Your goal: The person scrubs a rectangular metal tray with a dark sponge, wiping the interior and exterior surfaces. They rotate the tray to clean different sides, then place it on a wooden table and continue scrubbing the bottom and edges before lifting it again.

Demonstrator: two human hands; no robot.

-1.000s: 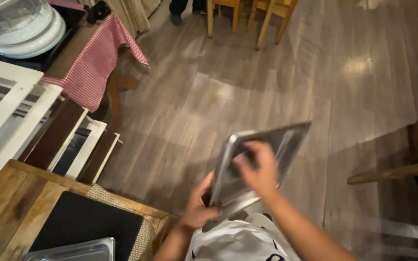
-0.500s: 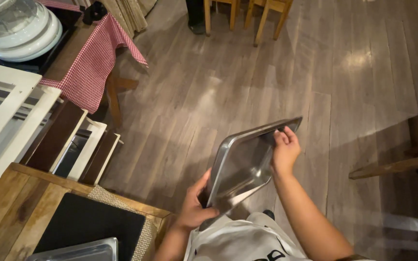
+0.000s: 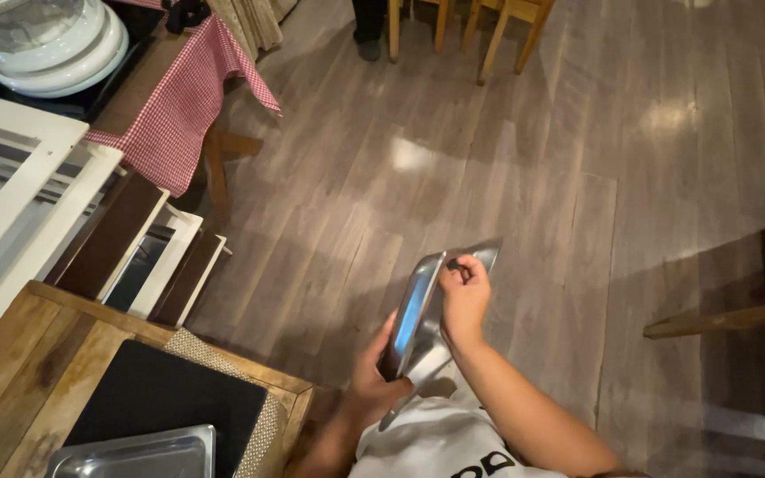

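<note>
While both hands grip it, left hand point(image 3: 374, 376), right hand point(image 3: 464, 296), shiny rectangular steel tray point(image 3: 418, 314), edge-on.

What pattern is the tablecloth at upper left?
Red-and-white check on the tablecloth, seen in the head view.

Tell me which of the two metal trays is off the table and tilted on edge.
The metal tray in both hands: left hand at its lower edge, right hand at the upper rim, held steeply tilted above the floor. The other tray lies flat on the wooden table.
</note>
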